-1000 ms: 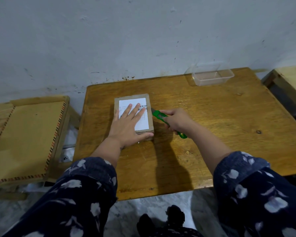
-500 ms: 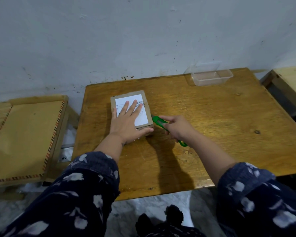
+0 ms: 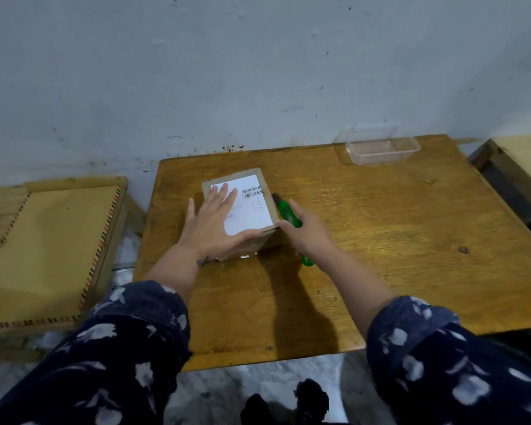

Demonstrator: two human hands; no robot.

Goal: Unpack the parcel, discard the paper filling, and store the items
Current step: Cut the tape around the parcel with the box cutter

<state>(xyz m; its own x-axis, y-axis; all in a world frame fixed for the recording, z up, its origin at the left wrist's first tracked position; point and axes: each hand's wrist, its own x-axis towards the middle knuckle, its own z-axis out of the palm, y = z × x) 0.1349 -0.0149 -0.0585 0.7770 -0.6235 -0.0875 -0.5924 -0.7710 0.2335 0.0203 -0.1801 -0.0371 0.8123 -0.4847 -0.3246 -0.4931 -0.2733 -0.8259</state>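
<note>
A small cardboard parcel (image 3: pixel 258 207) with a white shipping label sits on the left part of the wooden table (image 3: pixel 380 240). My left hand (image 3: pixel 215 225) lies flat on its top, fingers spread, thumb along the near edge. My right hand (image 3: pixel 307 233) grips a green utility knife (image 3: pixel 285 211). The knife's tip rests against the parcel's right side near the top edge. The knife's rear end pokes out below my wrist. The parcel is closed and its contents are hidden.
A clear plastic container (image 3: pixel 380 148) stands at the table's far right edge by the wall. A low wooden stand (image 3: pixel 46 246) with patterned trim sits to the left. Another wooden surface (image 3: pixel 521 157) is at the far right. My feet show below the table's near edge.
The knife has slid back along the parcel's right side toward the far end. My left hand has shifted left on the label, and the parcel has turned slightly.
</note>
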